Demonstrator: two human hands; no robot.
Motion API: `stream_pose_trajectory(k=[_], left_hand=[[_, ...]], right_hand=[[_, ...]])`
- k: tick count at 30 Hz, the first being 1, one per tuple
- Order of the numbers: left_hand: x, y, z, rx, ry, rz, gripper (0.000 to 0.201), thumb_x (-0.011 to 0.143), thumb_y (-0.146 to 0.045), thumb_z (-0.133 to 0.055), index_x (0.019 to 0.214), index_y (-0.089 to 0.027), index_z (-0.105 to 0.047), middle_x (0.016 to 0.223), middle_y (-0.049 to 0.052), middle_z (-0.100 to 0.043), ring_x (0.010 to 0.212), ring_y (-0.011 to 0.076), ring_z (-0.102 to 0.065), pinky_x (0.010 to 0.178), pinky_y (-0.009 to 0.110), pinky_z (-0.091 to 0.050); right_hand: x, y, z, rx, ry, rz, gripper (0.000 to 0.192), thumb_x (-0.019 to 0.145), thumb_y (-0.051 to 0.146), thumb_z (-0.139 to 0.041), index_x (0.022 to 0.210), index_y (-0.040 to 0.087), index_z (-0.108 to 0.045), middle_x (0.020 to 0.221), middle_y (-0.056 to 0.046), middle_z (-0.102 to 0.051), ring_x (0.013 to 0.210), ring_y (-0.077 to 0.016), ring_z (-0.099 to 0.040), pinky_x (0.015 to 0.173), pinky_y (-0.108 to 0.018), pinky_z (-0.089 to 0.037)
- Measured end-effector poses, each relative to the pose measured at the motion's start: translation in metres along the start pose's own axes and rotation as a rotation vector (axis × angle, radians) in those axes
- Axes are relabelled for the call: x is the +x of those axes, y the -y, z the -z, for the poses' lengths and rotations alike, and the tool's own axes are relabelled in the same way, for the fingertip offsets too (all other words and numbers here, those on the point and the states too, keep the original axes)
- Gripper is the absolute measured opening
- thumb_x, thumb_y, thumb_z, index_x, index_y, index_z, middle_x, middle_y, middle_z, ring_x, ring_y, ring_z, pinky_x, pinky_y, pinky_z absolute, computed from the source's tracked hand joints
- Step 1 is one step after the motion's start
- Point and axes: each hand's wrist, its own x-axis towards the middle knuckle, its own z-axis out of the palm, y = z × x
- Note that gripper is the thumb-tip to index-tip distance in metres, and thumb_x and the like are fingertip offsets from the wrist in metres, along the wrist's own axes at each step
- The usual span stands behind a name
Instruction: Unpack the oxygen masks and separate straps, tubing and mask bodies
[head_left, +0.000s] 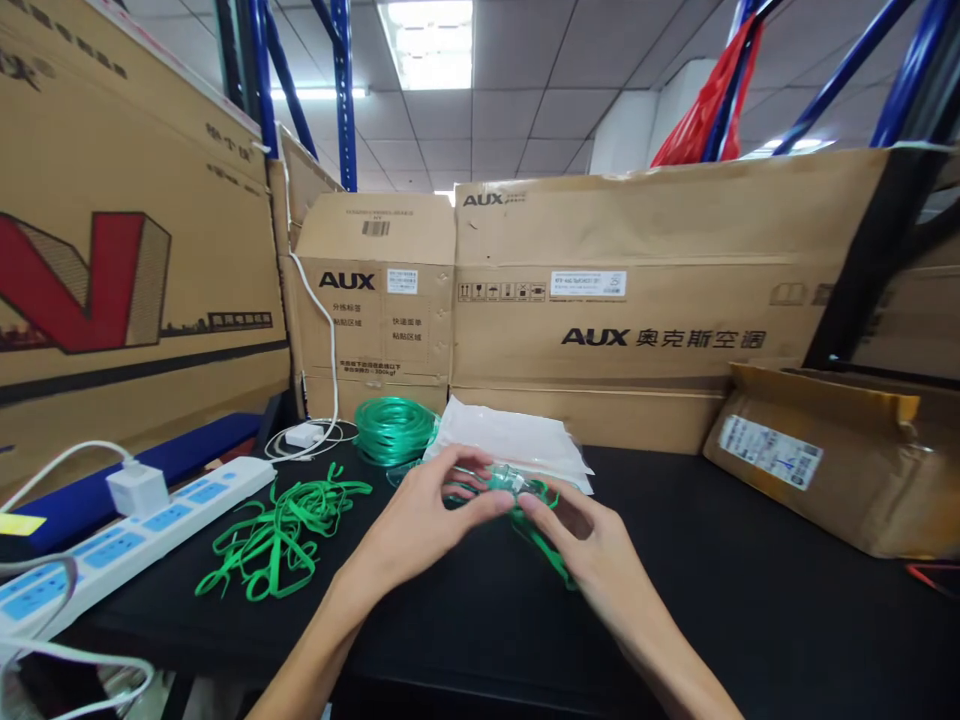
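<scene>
Held up between both hands is a clear, greenish plastic oxygen mask (507, 477), partly hidden by the fingers. My left hand (424, 510) grips it from the left, thumb and fingers closed around its side. On the other side, my right hand (592, 545) pinches the mask's edge near a green elastic strap (551, 555), which hangs down by the palm. Behind the mask lies a white plastic packet (510, 438). A coil of translucent green tubing (391, 430) sits back left. Nearer on the left is a tangled pile of green elastic straps (289, 530).
A white power strip (142, 540) with a plugged-in charger (139, 490) runs along the left edge of the black table (465, 640). A white cable adapter (304, 435) lies behind. Large cardboard panels (592, 320) wall the back; an opened carton (832, 460) stands right.
</scene>
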Motion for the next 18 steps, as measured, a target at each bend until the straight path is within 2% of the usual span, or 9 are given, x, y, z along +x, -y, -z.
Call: stream_pose_trajectory(k=[2, 4, 7, 12, 15, 18], left_hand=[[-0.001, 0.002, 0.001, 0.008, -0.025, 0.036, 0.029, 0.094, -0.047, -0.063, 0.102, -0.02, -0.07, 0.104, 0.003, -0.072, 0.099, 0.0207, -0.065, 0.091, 0.032, -0.05], [-0.001, 0.003, 0.0, 0.031, 0.005, 0.047, 0.033, 0.097, -0.048, -0.057, 0.097, -0.02, -0.074, 0.1, 0.002, -0.074, 0.097, 0.0209, -0.065, 0.091, 0.032, -0.048], [0.0, 0.004, -0.005, -0.025, 0.049, 0.066, 0.034, 0.098, -0.047, -0.055, 0.103, -0.021, -0.076, 0.103, 0.001, -0.076, 0.101, 0.0225, -0.065, 0.094, 0.033, -0.047], [0.003, 0.008, -0.012, -0.291, 0.07, 0.165, 0.032, 0.096, -0.039, -0.056, 0.104, -0.017, -0.078, 0.112, 0.005, -0.076, 0.114, 0.0238, -0.063, 0.106, 0.035, -0.043], [0.002, 0.01, -0.014, -0.402, 0.108, 0.2, 0.032, 0.095, -0.037, -0.056, 0.106, -0.017, -0.078, 0.117, 0.007, -0.074, 0.115, 0.0241, -0.063, 0.105, 0.037, -0.045], [0.001, 0.009, -0.014, -0.372, 0.116, 0.186, 0.03, 0.095, -0.037, -0.059, 0.112, -0.019, -0.076, 0.118, 0.006, -0.073, 0.114, 0.0242, -0.062, 0.101, 0.035, -0.046]], right_hand=[[0.0, -0.003, 0.003, -0.098, -0.034, 0.061, 0.036, 0.086, 0.045, -0.074, 0.115, 0.025, -0.072, 0.124, -0.006, -0.072, 0.116, -0.0274, -0.067, 0.104, -0.04, -0.05], [-0.002, -0.006, 0.004, -0.193, -0.047, 0.125, 0.035, 0.087, 0.043, -0.073, 0.119, 0.028, -0.071, 0.129, -0.004, -0.07, 0.119, -0.0274, -0.065, 0.107, -0.042, -0.049], [-0.004, -0.008, 0.004, -0.291, -0.075, 0.175, 0.041, 0.088, 0.042, -0.072, 0.127, 0.031, -0.067, 0.134, -0.003, -0.067, 0.123, -0.0278, -0.063, 0.109, -0.045, -0.048], [-0.007, -0.005, 0.001, -0.339, -0.045, 0.198, 0.045, 0.091, 0.041, -0.069, 0.134, 0.031, -0.064, 0.138, -0.004, -0.065, 0.127, -0.0288, -0.061, 0.112, -0.048, -0.046], [-0.009, -0.002, 0.0, -0.353, -0.053, 0.193, 0.045, 0.092, 0.043, -0.067, 0.135, 0.03, -0.063, 0.136, -0.004, -0.066, 0.127, -0.0293, -0.061, 0.113, -0.048, -0.045], [-0.009, 0.001, 0.0, -0.368, -0.077, 0.169, 0.045, 0.092, 0.044, -0.066, 0.135, 0.03, -0.063, 0.135, -0.004, -0.067, 0.125, -0.0291, -0.062, 0.112, -0.047, -0.045]])
